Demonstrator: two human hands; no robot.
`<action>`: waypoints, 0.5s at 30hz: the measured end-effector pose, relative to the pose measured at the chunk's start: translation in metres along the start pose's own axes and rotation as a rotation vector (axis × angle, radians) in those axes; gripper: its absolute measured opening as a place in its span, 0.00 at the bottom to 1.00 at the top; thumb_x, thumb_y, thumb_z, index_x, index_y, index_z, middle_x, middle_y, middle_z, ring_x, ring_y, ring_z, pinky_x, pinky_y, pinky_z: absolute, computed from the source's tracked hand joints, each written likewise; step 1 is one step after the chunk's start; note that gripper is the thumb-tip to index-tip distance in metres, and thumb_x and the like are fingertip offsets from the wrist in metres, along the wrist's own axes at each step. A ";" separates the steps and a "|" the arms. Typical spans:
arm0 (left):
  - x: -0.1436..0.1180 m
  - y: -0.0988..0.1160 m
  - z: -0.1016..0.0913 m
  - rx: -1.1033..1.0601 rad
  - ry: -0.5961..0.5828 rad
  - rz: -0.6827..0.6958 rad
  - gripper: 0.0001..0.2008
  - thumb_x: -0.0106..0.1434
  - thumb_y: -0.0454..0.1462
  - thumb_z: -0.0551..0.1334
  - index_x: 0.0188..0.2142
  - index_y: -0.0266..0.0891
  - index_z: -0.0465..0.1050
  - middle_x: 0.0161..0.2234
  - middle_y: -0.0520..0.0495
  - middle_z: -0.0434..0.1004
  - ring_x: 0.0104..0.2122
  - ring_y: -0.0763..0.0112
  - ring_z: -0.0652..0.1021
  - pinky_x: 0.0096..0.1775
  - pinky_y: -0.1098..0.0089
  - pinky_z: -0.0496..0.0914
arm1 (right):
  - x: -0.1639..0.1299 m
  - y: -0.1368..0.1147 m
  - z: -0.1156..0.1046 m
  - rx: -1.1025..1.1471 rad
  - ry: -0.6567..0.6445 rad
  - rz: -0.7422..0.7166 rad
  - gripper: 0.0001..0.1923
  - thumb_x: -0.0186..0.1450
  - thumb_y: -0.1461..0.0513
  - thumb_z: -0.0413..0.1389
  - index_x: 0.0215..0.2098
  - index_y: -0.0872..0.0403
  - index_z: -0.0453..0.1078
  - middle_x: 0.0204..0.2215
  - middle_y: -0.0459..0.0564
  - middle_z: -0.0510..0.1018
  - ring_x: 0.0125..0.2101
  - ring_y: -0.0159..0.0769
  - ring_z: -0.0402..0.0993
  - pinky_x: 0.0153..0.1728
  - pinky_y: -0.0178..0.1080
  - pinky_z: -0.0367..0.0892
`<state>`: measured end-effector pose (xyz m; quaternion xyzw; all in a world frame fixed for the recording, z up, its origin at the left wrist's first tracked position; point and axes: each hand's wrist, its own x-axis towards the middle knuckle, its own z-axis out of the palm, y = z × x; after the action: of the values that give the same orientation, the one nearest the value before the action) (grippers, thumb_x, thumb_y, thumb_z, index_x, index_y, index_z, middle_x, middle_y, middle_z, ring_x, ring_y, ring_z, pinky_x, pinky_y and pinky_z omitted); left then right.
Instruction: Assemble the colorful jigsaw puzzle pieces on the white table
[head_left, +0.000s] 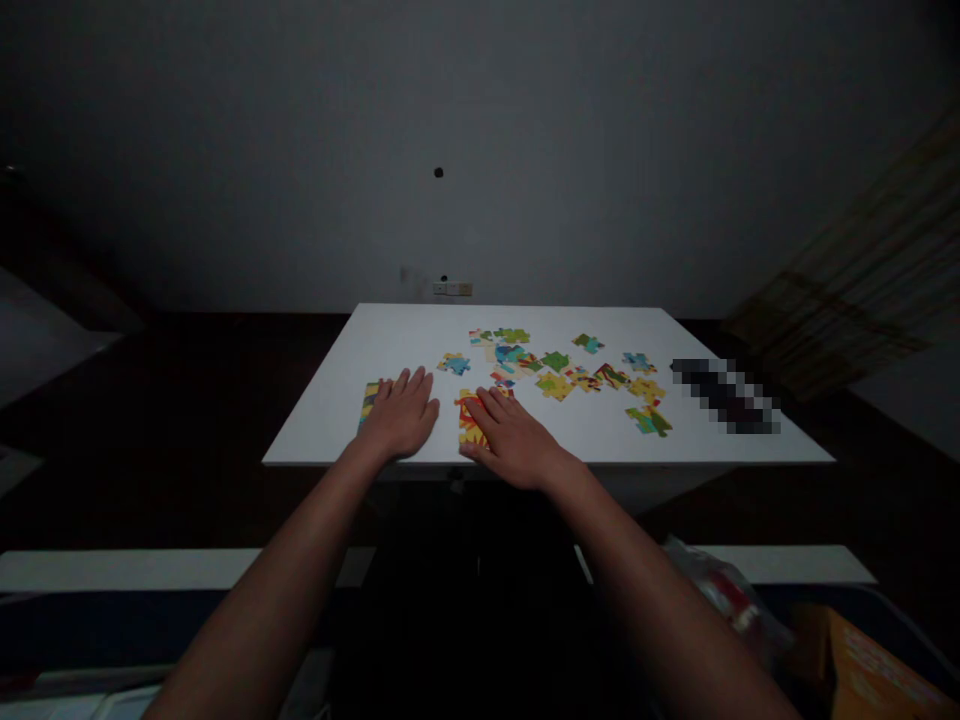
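Note:
My left hand (403, 412) lies flat near the front edge of the white table, fingers stretched out. It partly covers a small joined section of jigsaw puzzle (367, 402) with blue and yellow stripes. To its right, my right hand (517, 432) rests with extended fingers over a yellow and orange jigsaw section (472, 432). How many pieces lie under each palm is hidden. Just beyond the hands sits a loose blue and yellow puzzle piece (454, 364). Several more pieces, among them a green one (556, 361) and a yellow one (555, 387), spread across the middle and right, some overlapping.
The white table (315, 430) stands before a grey wall with a socket strip (453, 289). A dark pixelated object (726, 396) lies at the table's right side. Below right are a clear plastic bag (731, 600) and an orange box (885, 665).

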<state>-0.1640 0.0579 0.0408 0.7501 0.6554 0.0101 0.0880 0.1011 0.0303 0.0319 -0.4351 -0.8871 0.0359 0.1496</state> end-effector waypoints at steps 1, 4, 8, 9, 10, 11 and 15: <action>0.001 0.004 0.001 -0.013 0.005 0.009 0.39 0.90 0.51 0.43 0.94 0.50 0.52 0.94 0.43 0.50 0.93 0.44 0.52 0.89 0.38 0.46 | 0.005 -0.001 0.003 0.003 0.008 0.001 0.34 0.87 0.49 0.64 0.88 0.43 0.74 0.84 0.58 0.75 0.86 0.61 0.69 0.85 0.66 0.72; 0.005 0.019 0.004 -0.054 0.017 0.049 0.39 0.90 0.52 0.45 0.94 0.53 0.53 0.94 0.45 0.53 0.93 0.43 0.52 0.89 0.37 0.45 | 0.016 -0.003 0.010 -0.001 0.027 0.010 0.32 0.89 0.49 0.60 0.87 0.44 0.74 0.84 0.58 0.76 0.86 0.61 0.69 0.85 0.67 0.71; 0.008 0.031 0.002 -0.111 0.015 0.069 0.40 0.89 0.47 0.44 0.95 0.46 0.50 0.94 0.42 0.51 0.93 0.48 0.52 0.90 0.43 0.45 | 0.020 -0.006 0.013 -0.006 0.023 0.021 0.34 0.90 0.47 0.57 0.87 0.50 0.74 0.84 0.61 0.75 0.86 0.61 0.69 0.87 0.64 0.69; 0.008 0.029 -0.001 -0.125 0.022 0.060 0.40 0.89 0.46 0.44 0.95 0.45 0.48 0.94 0.42 0.49 0.93 0.50 0.52 0.90 0.45 0.45 | 0.019 -0.006 0.013 -0.003 0.029 0.020 0.34 0.90 0.47 0.57 0.87 0.50 0.74 0.84 0.61 0.75 0.86 0.61 0.69 0.87 0.63 0.69; 0.006 0.024 -0.004 -0.135 0.039 0.046 0.40 0.88 0.45 0.44 0.96 0.45 0.47 0.94 0.44 0.48 0.93 0.52 0.50 0.90 0.46 0.46 | 0.019 -0.005 0.013 0.000 0.036 0.019 0.34 0.89 0.47 0.57 0.88 0.49 0.73 0.84 0.60 0.75 0.86 0.60 0.69 0.87 0.63 0.69; 0.004 0.018 -0.007 -0.140 0.065 0.033 0.40 0.88 0.45 0.44 0.96 0.49 0.46 0.95 0.47 0.47 0.93 0.54 0.49 0.90 0.46 0.46 | 0.018 -0.005 0.013 0.002 0.041 0.019 0.34 0.89 0.47 0.58 0.88 0.47 0.73 0.84 0.58 0.75 0.86 0.60 0.70 0.86 0.63 0.70; -0.012 -0.009 -0.017 -0.093 0.119 0.022 0.39 0.88 0.43 0.46 0.94 0.53 0.55 0.94 0.50 0.49 0.93 0.52 0.50 0.90 0.44 0.49 | 0.017 -0.004 0.014 -0.001 0.024 0.014 0.36 0.89 0.47 0.55 0.89 0.51 0.71 0.86 0.60 0.73 0.87 0.62 0.67 0.88 0.65 0.67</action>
<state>-0.1770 0.0498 0.0578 0.7504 0.6501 0.0858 0.0836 0.0839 0.0418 0.0229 -0.4420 -0.8821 0.0312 0.1599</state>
